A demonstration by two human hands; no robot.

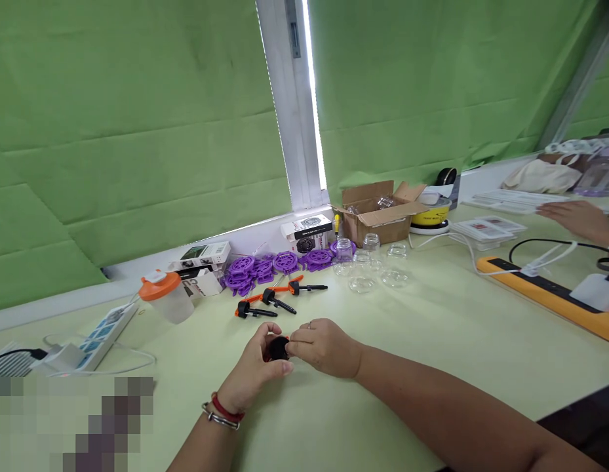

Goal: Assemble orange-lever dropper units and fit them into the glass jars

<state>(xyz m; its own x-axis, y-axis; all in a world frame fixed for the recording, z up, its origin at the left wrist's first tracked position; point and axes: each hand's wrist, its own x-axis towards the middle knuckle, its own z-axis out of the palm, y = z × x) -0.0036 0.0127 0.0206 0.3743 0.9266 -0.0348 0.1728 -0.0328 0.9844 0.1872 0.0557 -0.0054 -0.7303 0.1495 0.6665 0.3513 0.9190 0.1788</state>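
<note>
Low over the table, my left hand (255,367) is curled around a small black round part (279,348) with a bit of orange at its edge. Thumb and fingers grip it from the left side. My right hand (324,347) is closed, its fingertips pinched against the right side of the same part; those tips are partly hidden. Just beyond my hands lie three black-and-orange assemblies (279,301), each with a black rod. Behind them is a row of purple spoked plastic pieces (286,262).
Clear glass or plastic jars and lids (371,262) stand right of the purple pieces, before an open cardboard box (377,226). An orange-lidded cup (169,298) and a white power strip (107,334) are left. An orange power strip (554,298) and another person's hand (579,219) are right.
</note>
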